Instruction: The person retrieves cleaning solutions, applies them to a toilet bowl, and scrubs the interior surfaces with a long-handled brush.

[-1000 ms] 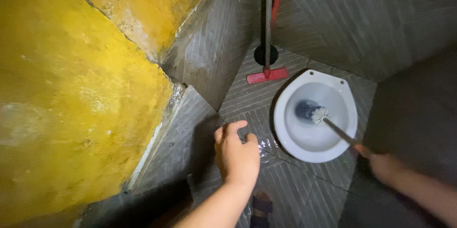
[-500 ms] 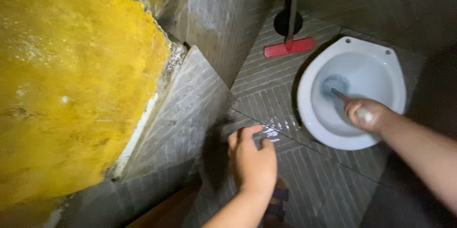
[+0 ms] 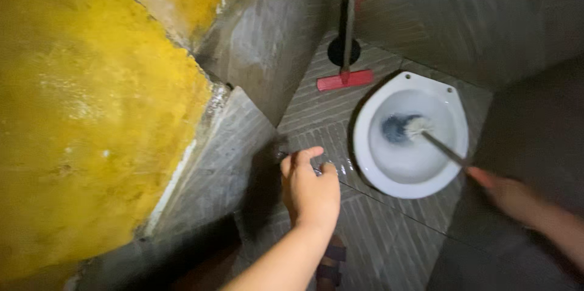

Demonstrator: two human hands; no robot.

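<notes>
Head view, change: the right hand (image 3: 508, 197) has drawn back from over the toilet bowl (image 3: 411, 135) to beyond its near rim, clamped on the toilet brush (image 3: 418, 125) handle, so the scrubbing goes on with a longer reach.
Brush head: at the drain, bowl's middle.
Left hand (image 3: 311, 190): loosely curled, holding nothing, above wet floor tiles (image 3: 328, 127).
Edges: grey wall (image 3: 237, 157) close left; red squeegee (image 3: 344, 79) near the far rim.
Open room: floor between left hand and bowl.

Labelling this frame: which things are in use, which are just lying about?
In use:
right hand gripping toilet brush
white toilet bowl, brush head inside

Lying about:
red squeegee by wall
floor drain
left hand, empty, over wet floor tiles
</notes>
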